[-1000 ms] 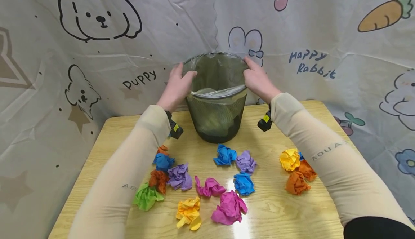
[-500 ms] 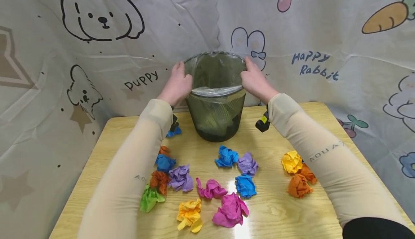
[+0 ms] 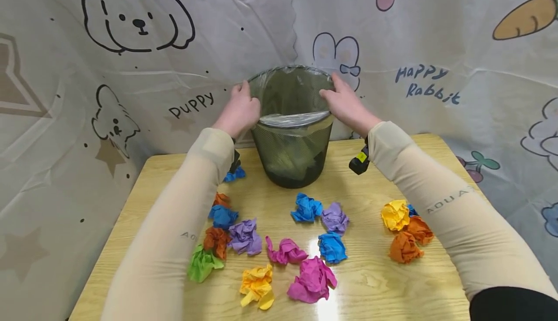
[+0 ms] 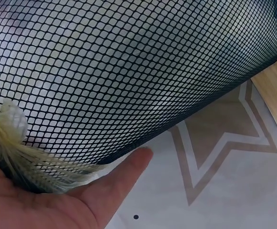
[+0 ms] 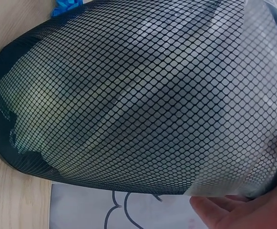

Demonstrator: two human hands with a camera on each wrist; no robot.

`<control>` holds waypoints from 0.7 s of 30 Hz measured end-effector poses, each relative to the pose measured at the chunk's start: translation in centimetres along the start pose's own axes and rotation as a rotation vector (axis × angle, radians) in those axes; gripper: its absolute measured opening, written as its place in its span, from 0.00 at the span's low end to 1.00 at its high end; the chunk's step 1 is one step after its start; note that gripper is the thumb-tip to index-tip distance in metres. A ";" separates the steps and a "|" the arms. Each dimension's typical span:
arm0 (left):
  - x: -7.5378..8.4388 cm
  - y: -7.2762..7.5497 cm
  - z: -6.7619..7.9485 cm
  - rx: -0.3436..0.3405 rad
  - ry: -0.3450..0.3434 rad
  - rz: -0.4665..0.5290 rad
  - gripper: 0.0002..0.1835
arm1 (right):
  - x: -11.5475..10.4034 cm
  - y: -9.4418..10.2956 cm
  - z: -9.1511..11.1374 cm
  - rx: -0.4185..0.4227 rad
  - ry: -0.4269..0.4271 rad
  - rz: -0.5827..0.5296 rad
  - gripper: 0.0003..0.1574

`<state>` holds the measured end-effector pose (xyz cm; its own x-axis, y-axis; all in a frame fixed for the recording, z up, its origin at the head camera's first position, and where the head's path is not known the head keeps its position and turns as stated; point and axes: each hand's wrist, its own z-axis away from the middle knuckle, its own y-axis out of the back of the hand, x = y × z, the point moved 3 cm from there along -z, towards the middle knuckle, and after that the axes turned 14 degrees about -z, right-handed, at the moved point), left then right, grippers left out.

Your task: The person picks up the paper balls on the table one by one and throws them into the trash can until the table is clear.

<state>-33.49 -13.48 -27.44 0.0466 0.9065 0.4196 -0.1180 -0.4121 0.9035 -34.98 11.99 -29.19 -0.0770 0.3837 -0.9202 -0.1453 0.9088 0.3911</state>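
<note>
A black wire-mesh wastebasket (image 3: 289,163) stands upright at the back of the table, lined with a clear garbage bag (image 3: 296,119) folded over its rim. My left hand (image 3: 239,112) grips the bag's edge at the left of the rim. In the left wrist view the bag's gathered edge (image 4: 57,174) lies against the palm, with one finger stretched along the outside of the mesh. Opposite, my right hand (image 3: 352,109) holds bag and rim, thumb over the opening. The right wrist view shows its fingers (image 5: 214,210) under the mesh; its grip is partly cut off there.
Several crumpled paper balls lie in front of the wastebasket, among them a blue one (image 3: 307,208), a magenta one (image 3: 312,280) and a yellow one (image 3: 257,287). More sit at right, including an orange one (image 3: 405,247). A printed curtain (image 3: 196,64) hangs behind the table.
My left thumb has drawn back from over the opening to the rim. My right thumb, tucked down half a second ago, now points in over the opening. The wastebasket stays in place.
</note>
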 end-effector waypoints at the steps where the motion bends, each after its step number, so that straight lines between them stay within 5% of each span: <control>1: 0.1 0.0 0.0 -0.008 0.004 -0.004 0.37 | 0.1 0.1 0.1 -0.005 0.000 -0.007 0.48; 11: 0.4 0.1 -0.1 -0.043 0.017 -0.016 0.38 | 1.3 1.9 1.6 -0.100 0.012 -0.071 0.51; 21: 0.3 0.1 0.1 -0.045 0.011 -0.019 0.37 | 5.1 5.9 5.1 -0.165 -0.004 0.081 0.52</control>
<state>-33.40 -13.26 -27.22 0.0379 0.9151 0.4015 -0.1622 -0.3908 0.9061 -31.19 20.15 -31.63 -0.0906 0.4552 -0.8858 -0.2984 0.8361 0.4602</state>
